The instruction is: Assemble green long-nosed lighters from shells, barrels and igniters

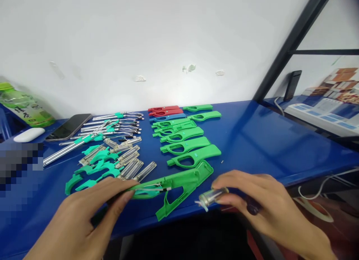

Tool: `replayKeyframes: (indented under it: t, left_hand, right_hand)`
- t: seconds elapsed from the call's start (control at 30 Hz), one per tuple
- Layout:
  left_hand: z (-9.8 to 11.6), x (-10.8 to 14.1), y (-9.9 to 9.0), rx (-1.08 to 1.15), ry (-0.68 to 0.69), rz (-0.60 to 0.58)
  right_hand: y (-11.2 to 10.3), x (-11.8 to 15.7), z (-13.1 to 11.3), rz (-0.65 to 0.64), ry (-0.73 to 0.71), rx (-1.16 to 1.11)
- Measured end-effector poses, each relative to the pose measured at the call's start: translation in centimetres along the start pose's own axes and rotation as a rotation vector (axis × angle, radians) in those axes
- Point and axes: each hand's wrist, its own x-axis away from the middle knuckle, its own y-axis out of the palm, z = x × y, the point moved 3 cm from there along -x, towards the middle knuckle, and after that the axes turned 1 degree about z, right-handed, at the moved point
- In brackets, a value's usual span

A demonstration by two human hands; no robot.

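Observation:
My left hand (98, 211) pinches the near end of an open green lighter shell (193, 177), with thin wires and a small metal-tipped part lying inside it. To its right, my right hand (252, 204) holds a small clear lighter tank (213, 195) between thumb and fingers, its pale nozzle end pointing left. Something dark also sits within the right palm, too hidden to name. Beyond the left hand lie several clear tanks (131, 168) and teal curved triggers (99, 157). Several green shells (196, 155) are lined up past the held one.
Metal rods with wires (112, 129), a phone (68, 127), a white case (28, 135) and a green bottle (28, 106) stand or lie at left. Red shells (165, 112) and a blue shell (168, 118) lie near the wall. A black metal frame (280, 61) rises at right.

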Motion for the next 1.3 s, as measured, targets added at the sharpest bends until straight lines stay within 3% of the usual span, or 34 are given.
replayKeyframes:
  t: [0.13,0.47,0.73,1.07,1.3]
  left_hand:
    - [0.4,-1.4,0.6,0.111,-0.008,-0.112]
    - [1.5,-2.9,0.1,0.218,-0.027,-0.176]
    - [1.2,-3.0,0.1,0.125,0.091,-0.106]
    - [2.7,-3.3,0.8,0.111,0.21,0.004]
    - [2.0,-2.1,2.0,0.102,0.234,-0.096]
  right_hand:
    - [-0.3,0.2,-0.3,-0.024,0.003,-0.024]
    - [1.1,0.0,0.5,-0.07,0.033,-0.018]
    - [1.6,0.3,1.4,-0.099,0.062,0.046]
    - [0.7,1.4,2.0,-0.034,0.084,0.136]
    - [0.4,1.9,2.2,0.015,0.078,0.185]
